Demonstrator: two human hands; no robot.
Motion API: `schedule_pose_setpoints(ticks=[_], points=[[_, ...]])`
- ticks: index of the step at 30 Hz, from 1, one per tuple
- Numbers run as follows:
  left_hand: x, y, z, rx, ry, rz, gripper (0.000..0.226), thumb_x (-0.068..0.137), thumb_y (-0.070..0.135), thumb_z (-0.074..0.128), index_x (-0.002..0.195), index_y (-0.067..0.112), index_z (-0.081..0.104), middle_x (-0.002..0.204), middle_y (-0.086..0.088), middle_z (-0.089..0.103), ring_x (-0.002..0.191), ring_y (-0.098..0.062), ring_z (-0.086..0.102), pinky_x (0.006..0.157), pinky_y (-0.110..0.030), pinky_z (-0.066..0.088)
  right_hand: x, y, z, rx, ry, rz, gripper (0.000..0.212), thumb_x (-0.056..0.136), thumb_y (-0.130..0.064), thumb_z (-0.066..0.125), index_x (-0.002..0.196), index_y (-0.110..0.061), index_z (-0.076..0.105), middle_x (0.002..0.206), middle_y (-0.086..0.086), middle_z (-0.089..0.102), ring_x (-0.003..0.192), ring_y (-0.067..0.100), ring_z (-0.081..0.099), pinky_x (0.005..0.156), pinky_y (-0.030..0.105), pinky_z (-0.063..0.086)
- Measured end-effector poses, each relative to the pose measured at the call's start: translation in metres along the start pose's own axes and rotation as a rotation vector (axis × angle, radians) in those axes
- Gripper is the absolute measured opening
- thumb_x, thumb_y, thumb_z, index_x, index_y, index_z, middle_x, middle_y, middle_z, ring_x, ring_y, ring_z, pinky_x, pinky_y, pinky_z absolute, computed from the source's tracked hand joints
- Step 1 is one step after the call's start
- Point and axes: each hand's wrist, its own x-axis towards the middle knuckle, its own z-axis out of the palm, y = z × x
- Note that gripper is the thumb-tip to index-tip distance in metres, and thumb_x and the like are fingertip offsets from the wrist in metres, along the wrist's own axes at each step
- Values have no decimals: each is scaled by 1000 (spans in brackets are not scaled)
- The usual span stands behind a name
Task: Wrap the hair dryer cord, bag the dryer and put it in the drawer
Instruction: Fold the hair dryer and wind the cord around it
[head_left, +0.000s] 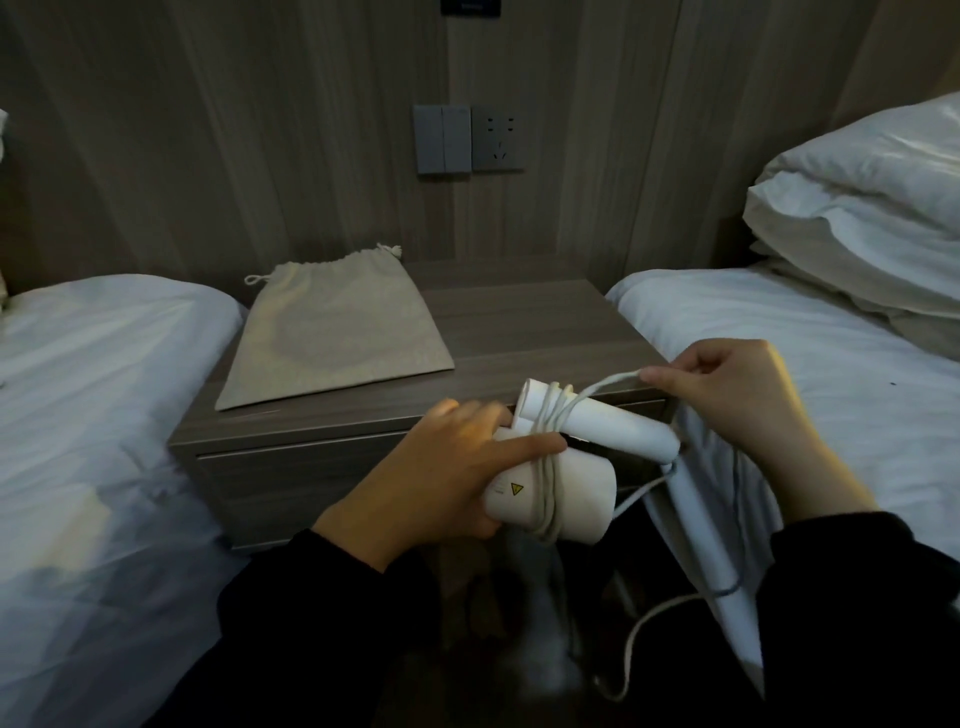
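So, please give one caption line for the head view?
Two hands wind the cord around a white hair dryer.

Head-worn view, angled down, close over nightstand (519, 322)

Bag (332, 332) lies on nightstand (524, 322) between 2 beds, dryer (561, 467) before it.

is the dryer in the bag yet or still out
Out. The left hand holds the hair dryer; the bag lies flat on the nightstand.
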Motion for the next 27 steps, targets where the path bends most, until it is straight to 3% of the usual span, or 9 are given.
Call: schedule_pose_setpoints(ticks=[3,6,10,13,16,20,27], points=[[-3,0,-6,-196,-82,-61,82,61,44,71,132,48,30,110,1,53,94,-15,52,81,-32,41,4,13,-3,293,-172,90,14,85,-4,60,72,-9,66,52,5,50,45,11,37,43,17,32],[-7,-2,-11,-444,-208,-157,91,59,39,80,129,59,27,118,10,46,105,-7,47,91,-26,41,8,25,-3,584,-308,196,26,87,13,43,93,-4,63,54,0,63,47,11,46,46,13,40],[-10,-7,-22,-671,-148,-175,93,53,28,86,120,64,33,123,19,51,112,0,50,96,-23,43,6,26,4,666,-315,271,21,84,13,45,81,-1,60,46,0,64,42,6,57,44,14,48],[-12,-8,-25,-791,-106,-194,91,52,20,86,121,57,40,124,24,53,114,4,51,95,-15,42,3,26,15,648,-293,297,21,85,12,46,70,1,58,35,2,55,30,5,46,34,14,36],[-12,-10,-21,-948,-51,-245,92,50,17,85,118,61,42,127,31,49,117,10,47,92,-5,37,1,28,23,549,-299,288,24,86,-1,56,62,0,58,37,2,54,33,15,41,34,17,31],[-8,-10,-15,-1146,34,-307,84,48,24,81,115,60,46,123,37,51,118,10,47,91,-7,37,-5,20,33,384,-372,213,40,87,-10,60,48,-6,55,31,-1,47,26,10,33,33,17,24],[1,-4,-10,-1623,169,-476,69,42,24,74,107,39,57,108,7,67,92,-10,67,71,-23,54,-11,-1,30,69,-378,70,40,82,-27,66,47,-8,61,32,3,45,29,11,36,38,18,32]])
